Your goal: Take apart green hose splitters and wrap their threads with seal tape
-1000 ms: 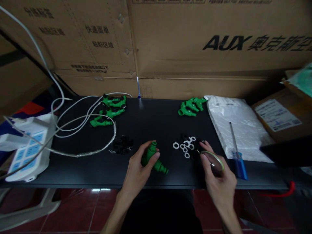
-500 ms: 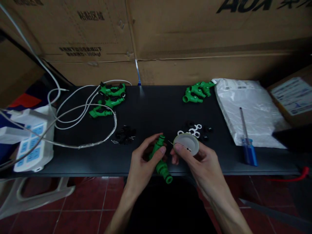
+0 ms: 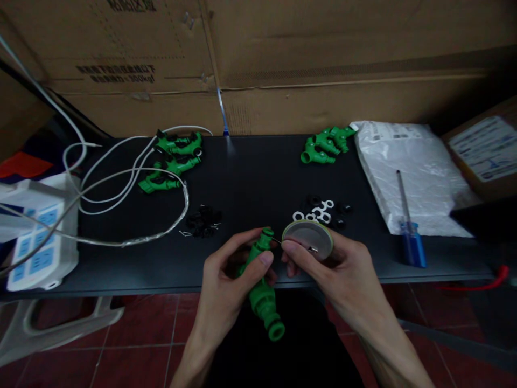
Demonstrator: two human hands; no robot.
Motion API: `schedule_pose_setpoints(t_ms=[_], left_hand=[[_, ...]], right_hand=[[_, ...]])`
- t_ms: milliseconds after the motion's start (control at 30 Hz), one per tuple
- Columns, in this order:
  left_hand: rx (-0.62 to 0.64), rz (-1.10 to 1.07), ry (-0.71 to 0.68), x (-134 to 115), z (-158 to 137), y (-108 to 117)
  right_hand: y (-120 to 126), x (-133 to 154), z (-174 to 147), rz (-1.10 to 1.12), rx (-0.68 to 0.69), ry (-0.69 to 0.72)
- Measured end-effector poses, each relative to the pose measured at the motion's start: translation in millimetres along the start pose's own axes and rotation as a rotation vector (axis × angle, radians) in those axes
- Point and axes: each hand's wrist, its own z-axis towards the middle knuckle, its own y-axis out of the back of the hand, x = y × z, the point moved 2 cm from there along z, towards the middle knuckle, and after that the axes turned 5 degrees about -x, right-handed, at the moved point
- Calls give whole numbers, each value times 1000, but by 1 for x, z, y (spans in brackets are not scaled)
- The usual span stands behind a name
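Note:
My left hand is wrapped round a green plastic hose connector, which slants with its open lower end toward me. A dark ring sits near each end of it. My right hand grips a small round shallow dish with a pale inside; a small dark bit shows in it. Between the right thumb and a finger a thin pin-like tool sticks out to the left, its tip at the connector's upper end. Whether it touches cannot be made out. Just beyond the dish lie white washers and black rings.
Black small parts and screws lie left of centre. Green fittings stand in two groups, left and right. A blue-handled screwdriver rests against a white parcel. Cables and a power strip occupy the left.
The connector has turned a little, its lower end coming nearer to me. The dish and the pin-like tool have moved closer to its upper end. The view has shifted slightly.

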Motion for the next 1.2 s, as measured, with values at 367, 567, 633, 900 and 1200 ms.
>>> schedule_pose_setpoints(t_ms=[367,567,633,900,1200], left_hand=[[29,44,49,-7,-5,3],[24,57,53,-9,-4,2],[22,53,57,-9,-5,1],[61,119,87,-6,-6,2],[50,576,-254,-21,8,2]], right_hand=[[1,8,-6,-139,-3,64],[0,6,-11,-130,-32,71],[0,4,-11,-128,-36,73],[-2,3,-7,-135,-24,93],[-3,-2,-10,-221,-67,215]])
